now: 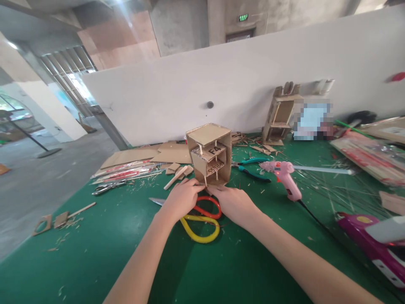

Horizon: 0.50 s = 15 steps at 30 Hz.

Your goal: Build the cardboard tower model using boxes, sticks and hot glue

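A small cardboard shelf model [228,158] stands upright on the green table, with thin sticks between its tiers and printed letters on its boards. My left hand [185,196] reaches its lower front edge, fingers bent and closed against the base by a thin stick. From the other side, my right hand [234,202] presses closed fingers on the same edge, close to the left fingertips. What lies right under the fingertips is hidden. Scissors [202,240] with a red and a yellow handle lie beneath and between my hands, their blade tip showing left of my left hand.
Teal-handled pliers [253,177] and a pink glue gun [286,173] with its cord lie to the right. A purple device [373,245] sits at the right edge. Cardboard sheets [139,158], wrapped sticks [126,171] and scraps lie left. Another cardboard stand [280,114] is by the wall.
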Each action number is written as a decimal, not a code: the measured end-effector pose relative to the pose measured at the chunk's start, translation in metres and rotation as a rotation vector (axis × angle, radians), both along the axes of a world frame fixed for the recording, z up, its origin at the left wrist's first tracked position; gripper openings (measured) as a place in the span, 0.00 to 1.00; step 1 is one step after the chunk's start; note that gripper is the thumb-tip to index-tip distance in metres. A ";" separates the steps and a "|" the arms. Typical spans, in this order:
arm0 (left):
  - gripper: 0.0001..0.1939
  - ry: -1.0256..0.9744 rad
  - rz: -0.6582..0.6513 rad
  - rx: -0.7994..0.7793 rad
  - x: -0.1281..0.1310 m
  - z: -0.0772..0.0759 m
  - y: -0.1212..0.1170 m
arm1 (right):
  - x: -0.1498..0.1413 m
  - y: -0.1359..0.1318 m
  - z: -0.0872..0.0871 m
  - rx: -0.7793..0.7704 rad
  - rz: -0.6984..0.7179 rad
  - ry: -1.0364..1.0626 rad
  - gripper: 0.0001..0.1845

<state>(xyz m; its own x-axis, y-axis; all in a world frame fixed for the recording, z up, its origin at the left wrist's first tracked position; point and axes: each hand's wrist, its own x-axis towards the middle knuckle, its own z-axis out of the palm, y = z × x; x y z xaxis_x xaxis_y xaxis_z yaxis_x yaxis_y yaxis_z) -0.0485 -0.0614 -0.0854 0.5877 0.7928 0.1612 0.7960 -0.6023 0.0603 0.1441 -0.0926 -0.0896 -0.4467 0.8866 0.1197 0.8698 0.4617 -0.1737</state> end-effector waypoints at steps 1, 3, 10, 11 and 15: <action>0.23 -0.007 -0.001 -0.004 0.001 0.000 -0.001 | -0.001 0.000 0.000 0.002 -0.004 -0.005 0.20; 0.22 -0.014 0.026 -0.011 0.005 0.000 -0.003 | -0.001 0.001 0.001 0.006 -0.009 -0.013 0.19; 0.21 0.023 0.107 -0.014 0.013 0.002 -0.009 | -0.003 0.000 0.000 -0.047 -0.054 -0.029 0.19; 0.21 0.025 0.107 -0.009 0.013 0.001 -0.009 | -0.003 0.000 0.001 -0.052 -0.044 -0.008 0.19; 0.21 -0.022 0.058 -0.023 0.012 0.000 -0.007 | 0.006 -0.005 0.013 -0.092 0.005 0.095 0.21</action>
